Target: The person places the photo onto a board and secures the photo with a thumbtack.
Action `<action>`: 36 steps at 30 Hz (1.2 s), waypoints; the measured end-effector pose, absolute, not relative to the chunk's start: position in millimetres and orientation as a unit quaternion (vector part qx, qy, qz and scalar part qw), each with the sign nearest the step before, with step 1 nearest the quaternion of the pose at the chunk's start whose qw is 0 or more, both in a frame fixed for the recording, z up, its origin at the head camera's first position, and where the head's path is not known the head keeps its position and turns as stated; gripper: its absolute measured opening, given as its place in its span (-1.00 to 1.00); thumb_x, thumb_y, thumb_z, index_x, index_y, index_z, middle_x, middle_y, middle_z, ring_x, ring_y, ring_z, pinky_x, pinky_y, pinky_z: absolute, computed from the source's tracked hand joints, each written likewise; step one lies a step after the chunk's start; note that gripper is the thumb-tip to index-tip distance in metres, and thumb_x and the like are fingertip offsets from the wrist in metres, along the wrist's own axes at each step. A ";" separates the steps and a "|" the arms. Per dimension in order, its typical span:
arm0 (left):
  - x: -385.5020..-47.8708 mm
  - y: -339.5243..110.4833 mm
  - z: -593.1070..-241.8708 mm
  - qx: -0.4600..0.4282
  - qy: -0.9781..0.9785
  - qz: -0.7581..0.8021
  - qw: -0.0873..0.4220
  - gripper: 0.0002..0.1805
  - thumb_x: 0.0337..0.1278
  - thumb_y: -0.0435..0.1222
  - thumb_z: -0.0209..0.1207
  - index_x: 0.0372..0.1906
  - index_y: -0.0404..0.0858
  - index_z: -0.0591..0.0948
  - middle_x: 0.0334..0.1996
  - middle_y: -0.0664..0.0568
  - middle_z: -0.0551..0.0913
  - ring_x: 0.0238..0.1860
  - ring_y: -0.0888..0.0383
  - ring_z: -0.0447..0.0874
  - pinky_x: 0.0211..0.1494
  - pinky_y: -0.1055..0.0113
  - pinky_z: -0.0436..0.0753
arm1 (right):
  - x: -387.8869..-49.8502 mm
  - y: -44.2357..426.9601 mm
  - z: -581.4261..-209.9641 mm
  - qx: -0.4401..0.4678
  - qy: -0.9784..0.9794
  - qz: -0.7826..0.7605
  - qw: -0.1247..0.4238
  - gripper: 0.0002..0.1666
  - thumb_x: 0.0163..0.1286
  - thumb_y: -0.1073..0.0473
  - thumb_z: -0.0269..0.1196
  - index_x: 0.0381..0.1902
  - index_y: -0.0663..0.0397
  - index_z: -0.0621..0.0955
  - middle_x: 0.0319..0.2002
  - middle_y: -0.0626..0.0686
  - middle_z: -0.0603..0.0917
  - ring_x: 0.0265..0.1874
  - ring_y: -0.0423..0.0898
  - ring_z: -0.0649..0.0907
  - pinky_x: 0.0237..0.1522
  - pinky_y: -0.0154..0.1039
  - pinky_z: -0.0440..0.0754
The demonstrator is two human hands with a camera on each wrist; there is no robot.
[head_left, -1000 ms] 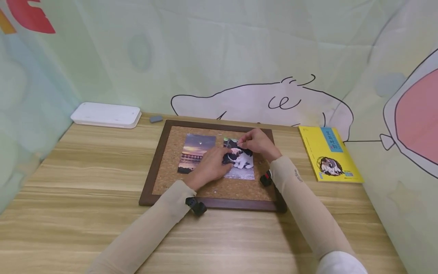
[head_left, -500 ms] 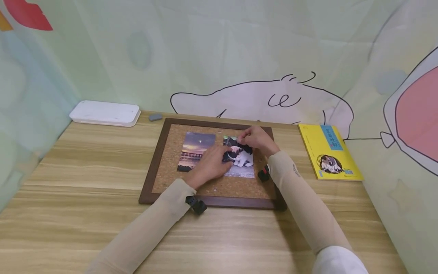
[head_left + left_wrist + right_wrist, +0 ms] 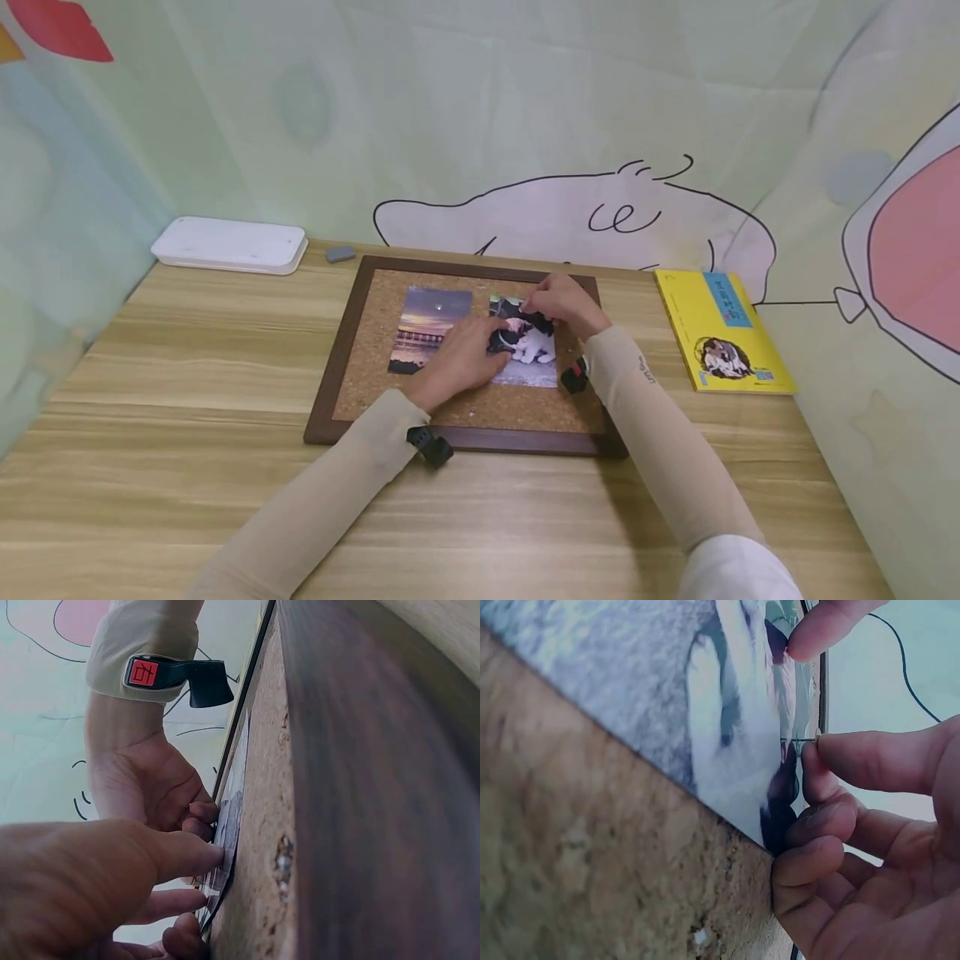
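Note:
A framed corkboard (image 3: 450,412) lies on the wooden table, with two photos on it. On the right photo (image 3: 525,373), which pictures a black-and-white animal, my left hand (image 3: 467,358) rests its spread fingers and presses the print against the cork. My right hand (image 3: 561,304) is at that photo's upper part. Between its thumb and index finger it pinches a thin push pin (image 3: 804,740), whose needle points at the print in the right wrist view; the pin's head is mostly covered. A sunset photo (image 3: 435,312) sits to the left with a small pin (image 3: 438,307) near its top.
Behind the board at the left lie a white case (image 3: 231,245) and a small grey block (image 3: 341,254). A yellow book (image 3: 720,333) lies to the right. Several clear pins are stuck in the cork, one (image 3: 472,413) near its lower edge. Printed curtains border the table.
The head view has shifted slightly, so the table sits a little higher in it. Both hands keep their places on the right photo.

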State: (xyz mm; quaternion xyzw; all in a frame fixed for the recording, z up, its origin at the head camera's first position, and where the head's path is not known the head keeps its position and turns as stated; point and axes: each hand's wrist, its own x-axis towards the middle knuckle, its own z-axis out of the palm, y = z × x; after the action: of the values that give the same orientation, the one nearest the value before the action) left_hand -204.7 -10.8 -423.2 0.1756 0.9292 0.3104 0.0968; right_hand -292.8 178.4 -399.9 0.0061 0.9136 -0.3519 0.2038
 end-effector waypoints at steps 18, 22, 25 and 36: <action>-205.4 -10.5 -421.9 0.171 0.930 0.309 0.099 -0.42 0.45 -0.21 0.32 0.46 -0.29 0.55 0.44 -0.26 0.58 0.52 -0.21 0.48 0.59 -0.13 0.44 | -290.9 174.5 -397.9 0.013 0.921 -0.343 0.186 -0.84 0.42 0.16 0.34 -0.17 0.16 0.70 -0.34 -0.04 0.50 -0.43 -0.15 0.47 -0.42 -0.31 0.45; -205.2 -10.1 -423.6 0.170 0.928 0.314 0.106 -0.42 0.44 -0.21 0.33 0.47 -0.29 0.55 0.45 -0.26 0.57 0.53 -0.21 0.46 0.60 -0.13 0.43 | -285.2 171.7 -399.3 0.001 0.937 -0.309 0.161 -0.87 0.41 0.17 0.37 -0.19 0.11 0.65 -0.23 0.04 0.57 -0.33 -0.09 0.52 -0.37 -0.30 0.45; -205.3 -9.2 -425.0 0.169 0.928 0.316 0.106 -0.41 0.43 -0.21 0.33 0.47 -0.29 0.55 0.46 -0.26 0.57 0.53 -0.21 0.46 0.61 -0.12 0.42 | -281.3 169.9 -399.9 -0.011 0.949 -0.282 0.141 -0.87 0.40 0.18 0.38 -0.20 0.09 0.64 -0.17 0.09 0.62 -0.26 -0.03 0.55 -0.32 -0.28 0.44; -207.0 -14.2 -423.8 0.180 0.925 0.318 0.104 -0.37 0.38 -0.20 0.36 0.48 -0.28 0.55 0.17 -0.22 0.73 0.19 -0.11 0.68 0.28 0.00 0.66 | -283.2 175.1 -404.2 -0.019 0.940 -0.307 0.145 -0.83 0.41 0.15 0.39 -0.13 0.08 0.67 -0.20 0.04 0.61 -0.23 -0.04 0.56 -0.27 -0.28 0.47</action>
State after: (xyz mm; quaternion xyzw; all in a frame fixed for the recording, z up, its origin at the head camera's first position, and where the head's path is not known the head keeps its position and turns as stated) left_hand -207.0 -14.2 -423.8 0.1805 0.9250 0.3178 0.1040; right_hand -283.2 175.1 -404.2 -0.0188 0.9405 -0.3068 0.1450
